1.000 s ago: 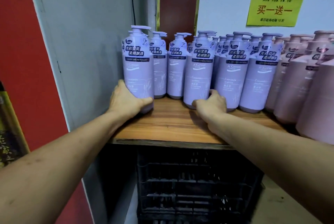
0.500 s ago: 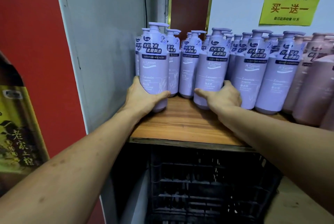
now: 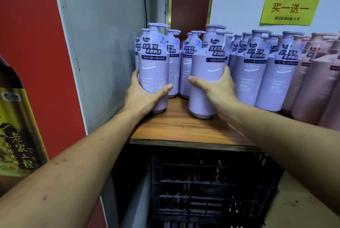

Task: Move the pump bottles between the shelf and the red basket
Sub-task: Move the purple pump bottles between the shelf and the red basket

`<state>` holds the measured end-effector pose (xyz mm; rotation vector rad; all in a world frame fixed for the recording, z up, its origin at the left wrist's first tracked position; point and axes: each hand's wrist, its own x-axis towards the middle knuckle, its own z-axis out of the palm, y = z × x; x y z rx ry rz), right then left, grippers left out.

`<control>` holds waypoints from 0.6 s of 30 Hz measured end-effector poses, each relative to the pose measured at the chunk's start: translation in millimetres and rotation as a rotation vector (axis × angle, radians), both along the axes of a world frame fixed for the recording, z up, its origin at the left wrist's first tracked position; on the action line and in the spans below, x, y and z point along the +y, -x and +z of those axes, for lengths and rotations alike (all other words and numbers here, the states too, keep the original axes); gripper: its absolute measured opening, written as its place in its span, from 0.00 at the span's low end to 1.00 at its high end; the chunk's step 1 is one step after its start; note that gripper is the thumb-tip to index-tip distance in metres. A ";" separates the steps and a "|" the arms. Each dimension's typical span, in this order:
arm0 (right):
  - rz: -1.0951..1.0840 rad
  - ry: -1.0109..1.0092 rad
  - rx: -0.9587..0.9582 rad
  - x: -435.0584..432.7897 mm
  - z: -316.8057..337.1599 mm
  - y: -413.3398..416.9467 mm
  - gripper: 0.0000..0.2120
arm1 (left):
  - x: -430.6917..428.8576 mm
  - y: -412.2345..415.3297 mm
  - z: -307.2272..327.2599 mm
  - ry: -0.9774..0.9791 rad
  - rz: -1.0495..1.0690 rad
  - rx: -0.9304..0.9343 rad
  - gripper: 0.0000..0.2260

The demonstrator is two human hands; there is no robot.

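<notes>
Several lavender pump bottles stand in rows on a wooden shelf (image 3: 184, 130). My left hand (image 3: 141, 97) is wrapped around the lower half of the front left lavender bottle (image 3: 154, 62), which is upright near the shelf's left end. My right hand (image 3: 219, 90) grips a second lavender bottle (image 3: 204, 80), pulled forward of its row and turned so its label faces right. Both bottle bases are at or just above the shelf board. No red basket is in sight.
Pink pump bottles (image 3: 316, 88) fill the shelf's right part. A grey panel (image 3: 103, 44) closes the left side, with a red wall (image 3: 27, 25) beyond. A black plastic crate (image 3: 207, 187) sits under the shelf. A yellow notice (image 3: 292, 2) hangs on the back wall.
My right hand has closed around its bottle and drawn it forward out of the row, turning it. My left hand keeps its hold, with that bottle slightly nearer the shelf's front.
</notes>
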<state>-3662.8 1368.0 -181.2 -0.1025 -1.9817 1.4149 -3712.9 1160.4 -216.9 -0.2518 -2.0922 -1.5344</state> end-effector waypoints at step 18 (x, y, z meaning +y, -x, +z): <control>0.055 0.002 -0.030 -16.6 10.8 -149.9 0.42 | 2.7 -158.7 30.0 0.180 0.006 -0.044 0.41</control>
